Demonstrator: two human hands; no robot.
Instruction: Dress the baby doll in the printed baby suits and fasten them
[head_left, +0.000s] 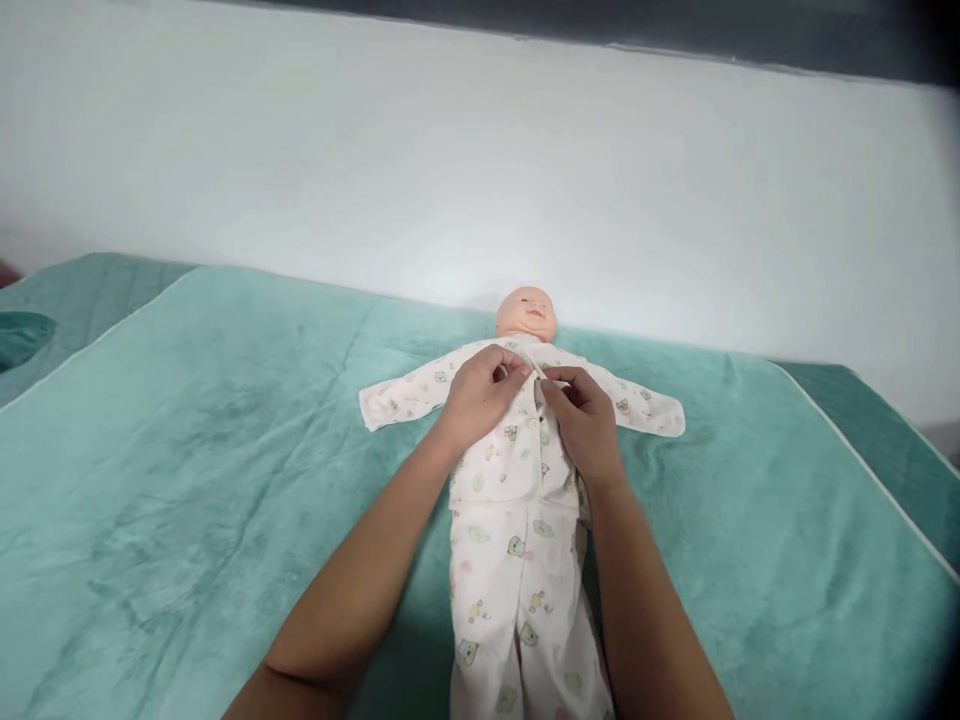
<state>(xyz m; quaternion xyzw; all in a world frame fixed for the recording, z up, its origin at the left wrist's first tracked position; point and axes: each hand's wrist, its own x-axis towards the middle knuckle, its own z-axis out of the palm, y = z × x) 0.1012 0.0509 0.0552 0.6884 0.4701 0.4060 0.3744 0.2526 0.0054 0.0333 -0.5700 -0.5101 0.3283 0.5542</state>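
A baby doll (527, 312) lies on its back, its head toward the wall. It wears a white printed baby shirt (495, 465) with long sleeves spread out to both sides, and matching trousers (487, 590). My left hand (484, 393) pinches the shirt's front edge just below the neck. Opposite it, my right hand (583, 418) pinches the other front edge, its fingertips close to those of the left. Small buttons run down the front opening below my fingers. What exactly lies between my fingertips is partly hidden.
A teal plush cover (225, 480) with pale piping spreads under the doll to both sides. Behind it rises a white wall (375, 160) with a dark band along its top. A darker teal oval shape (22, 338) shows at the far left edge.
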